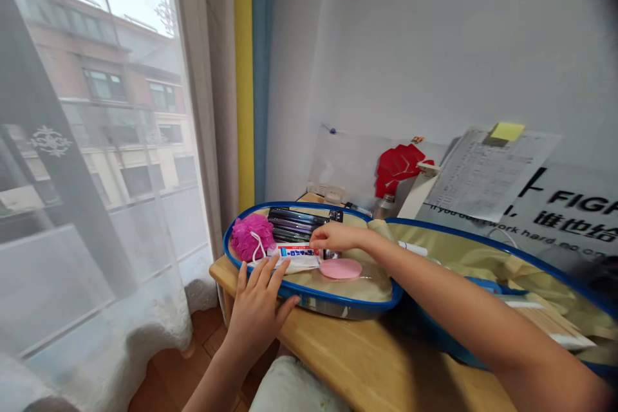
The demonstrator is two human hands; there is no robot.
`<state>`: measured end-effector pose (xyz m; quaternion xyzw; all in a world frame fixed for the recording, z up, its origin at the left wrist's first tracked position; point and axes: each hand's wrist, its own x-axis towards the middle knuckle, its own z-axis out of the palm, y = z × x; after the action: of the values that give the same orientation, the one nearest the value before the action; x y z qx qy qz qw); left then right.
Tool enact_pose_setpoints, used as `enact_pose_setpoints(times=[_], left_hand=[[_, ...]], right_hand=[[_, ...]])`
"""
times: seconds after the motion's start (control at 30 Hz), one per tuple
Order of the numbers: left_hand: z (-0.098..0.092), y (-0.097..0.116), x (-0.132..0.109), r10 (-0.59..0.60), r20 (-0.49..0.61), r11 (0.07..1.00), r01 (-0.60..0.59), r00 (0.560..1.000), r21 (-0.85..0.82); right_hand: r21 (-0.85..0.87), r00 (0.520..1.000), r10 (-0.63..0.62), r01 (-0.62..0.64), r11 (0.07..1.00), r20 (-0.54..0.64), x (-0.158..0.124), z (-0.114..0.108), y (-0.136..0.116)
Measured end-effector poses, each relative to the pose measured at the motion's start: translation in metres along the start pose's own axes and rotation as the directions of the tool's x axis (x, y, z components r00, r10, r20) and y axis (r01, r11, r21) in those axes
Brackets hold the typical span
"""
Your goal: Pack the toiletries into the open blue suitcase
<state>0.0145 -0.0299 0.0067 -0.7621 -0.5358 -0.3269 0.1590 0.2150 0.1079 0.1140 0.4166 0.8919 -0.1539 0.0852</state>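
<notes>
My left hand (261, 299) is open with fingers spread, resting at the near blue rim of an oval, beige-lined case half (376, 290). Inside the case, my right hand (338, 237) has its fingers closed at the right end of a white tube (297, 256) with red and blue print, which looks like toothpaste. A magenta mesh bath puff (251, 238) with a white cord sits at the left end. Behind the tube lies a pack of dark pens or sticks (295, 222). A pink oval item (340, 269) lies just in front of my right hand.
The other blue-rimmed case half (444, 230) lies to the right, holding a blue item (497, 286) and a pack of thin wooden sticks (548, 322). The wooden table (333, 344) ends at a near edge. Curtains (224, 77) hang left; papers (487, 170) stand against the wall.
</notes>
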Motion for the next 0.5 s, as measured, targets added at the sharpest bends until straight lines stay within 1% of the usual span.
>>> enact_pose_setpoints(times=[0.13,0.27,0.37,0.43,0.5], left_hand=[[0.001,-0.002,-0.001,0.028,0.017,0.999,-0.029,0.999,0.028],[0.002,-0.004,-0.002,0.035,0.005,0.999,-0.035,0.999,0.038],[0.002,-0.003,-0.003,0.029,-0.001,0.999,-0.029,1.0,0.036],[0.002,-0.003,-0.003,0.024,0.005,0.999,-0.024,1.0,0.032],[0.001,-0.003,-0.002,0.024,0.013,0.999,-0.024,1.0,0.03]], right_hand=[[0.013,0.997,-0.073,0.073,0.997,0.012,-0.019,0.017,-0.022],[0.008,0.997,-0.071,0.07,0.997,0.008,-0.022,0.034,-0.038],[-0.009,0.996,-0.015,0.014,1.0,-0.083,-0.019,0.033,-0.035],[-0.023,0.982,0.061,-0.066,0.998,-0.18,-0.016,0.029,-0.027],[-0.031,0.96,0.133,-0.145,0.989,-0.245,-0.014,0.025,-0.018]])
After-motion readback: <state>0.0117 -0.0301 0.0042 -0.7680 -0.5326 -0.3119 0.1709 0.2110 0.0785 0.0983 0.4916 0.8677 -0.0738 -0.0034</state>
